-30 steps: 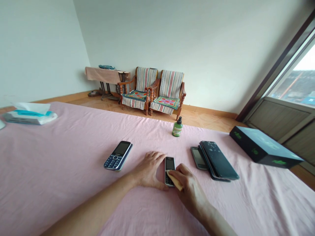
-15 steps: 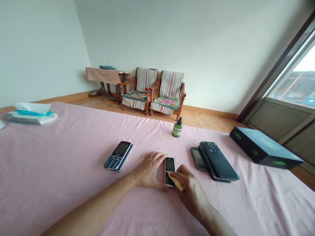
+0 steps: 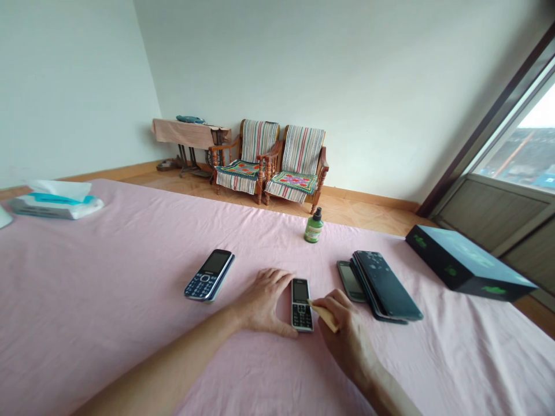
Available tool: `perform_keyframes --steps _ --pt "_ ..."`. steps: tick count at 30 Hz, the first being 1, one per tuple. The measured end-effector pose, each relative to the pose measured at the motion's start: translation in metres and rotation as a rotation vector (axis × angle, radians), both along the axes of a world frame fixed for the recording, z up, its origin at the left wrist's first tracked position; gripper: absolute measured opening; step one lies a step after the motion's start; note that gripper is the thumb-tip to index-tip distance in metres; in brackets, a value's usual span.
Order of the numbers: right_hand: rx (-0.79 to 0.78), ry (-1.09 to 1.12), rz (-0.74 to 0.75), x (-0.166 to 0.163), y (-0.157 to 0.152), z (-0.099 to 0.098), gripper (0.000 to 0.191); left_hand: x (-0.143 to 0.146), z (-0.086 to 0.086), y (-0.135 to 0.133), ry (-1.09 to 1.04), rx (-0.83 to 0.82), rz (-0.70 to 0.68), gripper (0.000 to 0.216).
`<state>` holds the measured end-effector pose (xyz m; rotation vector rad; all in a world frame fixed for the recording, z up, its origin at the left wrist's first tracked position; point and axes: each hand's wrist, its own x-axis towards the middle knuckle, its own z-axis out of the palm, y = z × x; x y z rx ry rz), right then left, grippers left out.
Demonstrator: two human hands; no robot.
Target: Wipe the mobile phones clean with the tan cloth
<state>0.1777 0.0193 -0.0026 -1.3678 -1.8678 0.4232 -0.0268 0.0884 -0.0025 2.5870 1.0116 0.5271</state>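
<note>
A small black keypad phone (image 3: pixel 300 303) lies face up on the pink sheet (image 3: pixel 108 277). My left hand (image 3: pixel 264 301) rests against its left side, fingers and thumb bracing it. My right hand (image 3: pixel 344 335) is closed on a small tan pad (image 3: pixel 325 315), whose tip touches the phone's right edge. A blue keypad phone (image 3: pixel 208 275) lies apart to the left.
A green bottle (image 3: pixel 313 226) stands behind the phone. Several dark phones (image 3: pixel 379 283) are stacked to the right, with a black box (image 3: pixel 466 261) beyond them. A tissue pack (image 3: pixel 54 199) lies far left. Two striped chairs (image 3: pixel 271 162) stand by the wall.
My right hand has slid the tan pad off the phone's keypad to its right edge, uncovering the keys. My left hand has stayed in place.
</note>
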Motion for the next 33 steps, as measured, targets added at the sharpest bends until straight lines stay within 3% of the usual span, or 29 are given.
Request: perform_keyframes --steps 10,17,33 --pt "-0.075 -0.015 0.101 -0.005 0.002 -0.008 0.027 -0.001 0.003 -0.001 0.004 -0.017 0.008 0.101" --pt "-0.020 -0.180 0.159 -0.014 -0.006 0.005 0.023 0.000 -0.005 0.003 -0.029 -0.014 0.016 0.102" --pt "0.008 -0.346 0.174 -0.017 -0.003 0.013 0.026 0.002 -0.006 0.003 -0.042 0.002 0.026 0.100"
